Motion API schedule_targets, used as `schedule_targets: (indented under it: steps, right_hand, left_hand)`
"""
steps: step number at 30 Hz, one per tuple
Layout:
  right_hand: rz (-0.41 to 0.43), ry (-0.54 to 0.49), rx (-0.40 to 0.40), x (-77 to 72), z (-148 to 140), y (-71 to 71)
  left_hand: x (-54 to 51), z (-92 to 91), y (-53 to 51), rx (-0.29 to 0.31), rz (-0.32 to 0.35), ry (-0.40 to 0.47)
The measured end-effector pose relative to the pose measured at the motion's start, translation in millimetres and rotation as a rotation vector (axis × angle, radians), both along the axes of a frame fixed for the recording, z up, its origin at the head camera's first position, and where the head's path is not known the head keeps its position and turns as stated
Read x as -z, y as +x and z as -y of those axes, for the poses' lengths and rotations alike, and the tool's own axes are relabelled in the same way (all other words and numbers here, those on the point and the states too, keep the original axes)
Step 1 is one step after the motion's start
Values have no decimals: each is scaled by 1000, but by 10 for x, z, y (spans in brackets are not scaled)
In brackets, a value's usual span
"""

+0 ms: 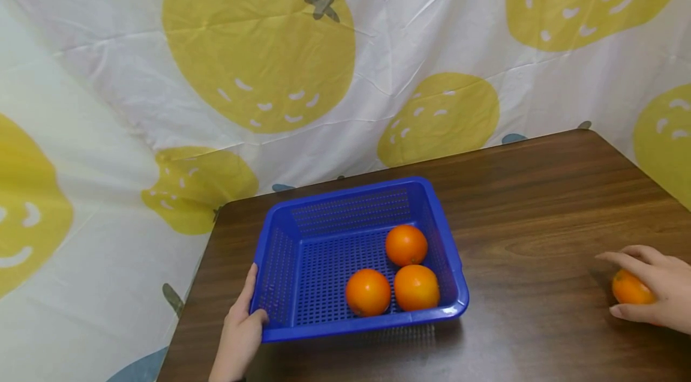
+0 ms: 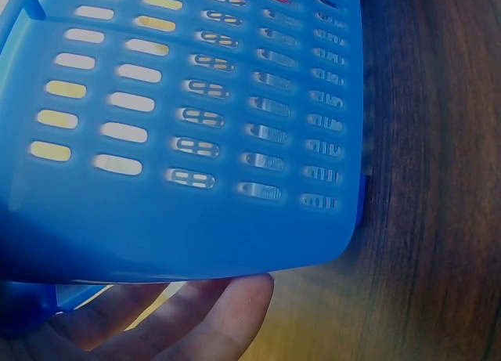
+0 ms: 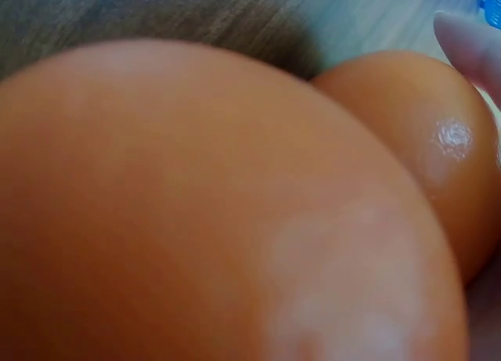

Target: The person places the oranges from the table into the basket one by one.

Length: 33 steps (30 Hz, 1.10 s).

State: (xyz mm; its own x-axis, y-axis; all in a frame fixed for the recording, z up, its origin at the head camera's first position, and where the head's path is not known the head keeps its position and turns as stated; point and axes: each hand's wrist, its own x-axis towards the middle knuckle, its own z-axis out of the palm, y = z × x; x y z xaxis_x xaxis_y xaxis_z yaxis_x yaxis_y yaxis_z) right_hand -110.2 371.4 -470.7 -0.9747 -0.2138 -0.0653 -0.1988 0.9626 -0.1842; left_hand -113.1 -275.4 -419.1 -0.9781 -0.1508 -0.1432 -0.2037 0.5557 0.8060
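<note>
A blue perforated basket (image 1: 353, 327) stands at the centre in the head view, three oranges (image 1: 368, 292) lying in its right part. At its left end, my left hand (image 1: 240, 328) grips the rim; the left wrist view shows fingers (image 2: 243, 302) against the edge of the basket (image 2: 156, 228). Far right, my right hand (image 1: 661, 289) spreads over another orange (image 1: 631, 288), index finger extended past it and thumb alongside. In the right wrist view a large orange (image 3: 196, 204) fills the foreground; a fingertip (image 3: 462, 44) is beside a second orange (image 3: 415, 126). Contact there is unclear.
The brown wooden table (image 1: 529, 286) extends between the basket and my right hand, and behind them. A white cloth (image 1: 388, 64) with yellow fruit prints hangs beyond the table's back edge and along its left side.
</note>
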Motion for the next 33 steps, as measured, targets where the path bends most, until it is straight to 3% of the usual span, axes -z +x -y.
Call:
schedule_targets:
  steps: [11,23,33]
  right_hand:
    - [-50,5,-14,-100,103,16]
    - [-156,-1,-41,-20,111,19]
    - [-167,-6,-51,10,104,19]
  left_hand:
    - [-2,2,5,1,0,20]
    - [0,6,1,5,-20,5]
    - [19,16,-15,19,-27,-6]
